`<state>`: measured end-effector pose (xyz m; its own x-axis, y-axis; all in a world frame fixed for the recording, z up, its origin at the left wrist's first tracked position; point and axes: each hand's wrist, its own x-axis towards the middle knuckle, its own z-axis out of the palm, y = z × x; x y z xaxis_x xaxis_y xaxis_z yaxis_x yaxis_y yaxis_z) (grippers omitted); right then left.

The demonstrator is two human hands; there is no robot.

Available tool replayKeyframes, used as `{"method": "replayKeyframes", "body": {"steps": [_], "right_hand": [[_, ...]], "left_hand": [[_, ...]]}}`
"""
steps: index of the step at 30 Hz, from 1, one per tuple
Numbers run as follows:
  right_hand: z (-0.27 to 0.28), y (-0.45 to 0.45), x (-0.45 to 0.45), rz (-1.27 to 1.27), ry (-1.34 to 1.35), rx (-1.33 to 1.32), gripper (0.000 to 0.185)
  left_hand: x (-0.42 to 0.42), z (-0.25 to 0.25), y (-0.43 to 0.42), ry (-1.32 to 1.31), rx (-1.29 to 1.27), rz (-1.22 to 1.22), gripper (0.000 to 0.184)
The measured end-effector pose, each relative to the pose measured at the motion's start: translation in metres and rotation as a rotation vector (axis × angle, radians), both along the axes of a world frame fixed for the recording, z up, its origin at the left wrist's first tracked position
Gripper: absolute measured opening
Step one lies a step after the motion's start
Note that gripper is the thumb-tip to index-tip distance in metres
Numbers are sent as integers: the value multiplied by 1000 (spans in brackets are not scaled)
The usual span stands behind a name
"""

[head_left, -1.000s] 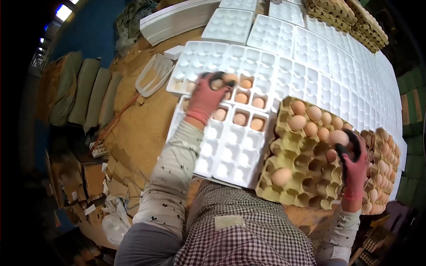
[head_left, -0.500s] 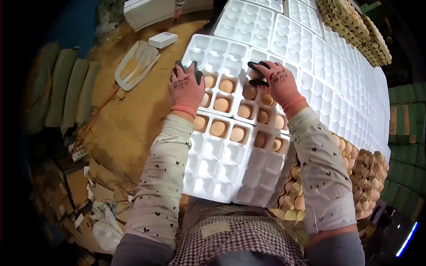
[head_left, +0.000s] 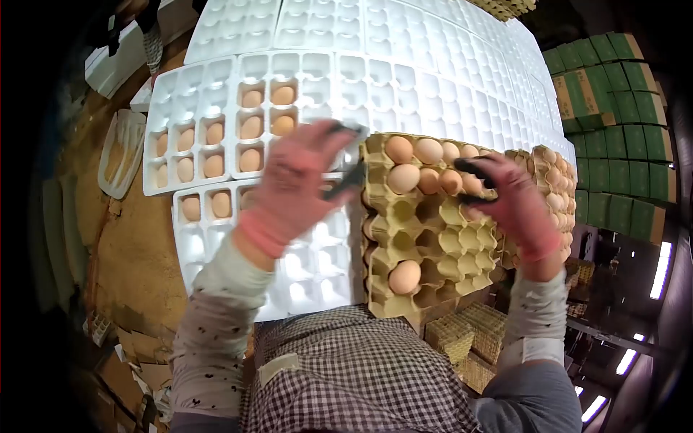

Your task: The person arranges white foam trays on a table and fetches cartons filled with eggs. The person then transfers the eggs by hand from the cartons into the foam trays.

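My left hand [head_left: 299, 180], in a pink glove with dark fingertips, is blurred above the white foam trays. Its fingers are apart with nothing between them, pointing at the pulp egg tray [head_left: 468, 249]. Over that tray's right side, my right hand [head_left: 514, 198], gloved alike, has its fingers parted around an egg [head_left: 473, 185] seated in the far rows. Whether they touch it I cannot tell. A lone egg [head_left: 404, 277] sits in the near left of the pulp tray. Brown eggs [head_left: 214, 166] fill some cells of the foam trays [head_left: 328, 260]; my left hand hides part of them.
More foam trays [head_left: 426, 50] spread across the far side. Egg-filled pulp trays [head_left: 556, 184] stand at the right, with green cartons [head_left: 606, 162] stacked beyond. A scoop [head_left: 121, 155] lies at the left. Another person's arm [head_left: 153, 45] shows at upper left.
My view has swung right. Both hands have come away from the foam trays and moved right, my right one to the pulp egg tray. More eggs show in that tray now.
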<state>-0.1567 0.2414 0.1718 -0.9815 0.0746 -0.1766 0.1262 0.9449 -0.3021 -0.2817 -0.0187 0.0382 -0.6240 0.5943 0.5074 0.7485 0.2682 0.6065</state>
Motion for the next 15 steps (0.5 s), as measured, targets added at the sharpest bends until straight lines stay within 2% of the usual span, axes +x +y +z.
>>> {"method": "replayKeyframes", "body": {"steps": [2, 4, 5, 6, 7, 8, 9, 10, 12, 13, 14, 15], "right_hand": [[-30, -3, 13, 77, 77, 82, 51], [-66, -8, 15, 138, 371, 277, 52], [-74, -3, 15, 134, 371, 206, 51], [-80, 6, 18, 132, 372, 133, 51], [-79, 14, 23, 97, 400, -2, 49], [-80, 28, 35, -127, 313, -366, 49], [-73, 40, 48, -280, 381, -762, 49], [-62, 52, 61, -429, 437, -1159, 49], [-44, 82, 91, -542, 220, -1162, 54], [-59, 99, 103, -365, 246, -984, 55], [-59, 104, 106, -44, 241, -429, 59], [-62, 96, 108, -99, 181, -248, 59]], "left_hand": [[29, 24, 45, 75, -296, -136, 66], [45, 22, 75, 208, -541, -144, 71], [47, 21, 83, 240, -540, -130, 73], [47, 25, 85, 156, -450, -119, 70], [43, 23, 83, 60, -361, -126, 65], [38, 23, 79, -38, -271, -134, 60], [40, 27, 76, -474, -131, -87, 63], [42, 27, 75, -648, 216, -139, 52], [32, 22, 76, -1052, 464, -209, 44], [38, 39, 92, -689, 302, -175, 38], [44, 38, 108, -499, 106, -153, 43], [60, 42, 124, -246, -133, -116, 47]]}}
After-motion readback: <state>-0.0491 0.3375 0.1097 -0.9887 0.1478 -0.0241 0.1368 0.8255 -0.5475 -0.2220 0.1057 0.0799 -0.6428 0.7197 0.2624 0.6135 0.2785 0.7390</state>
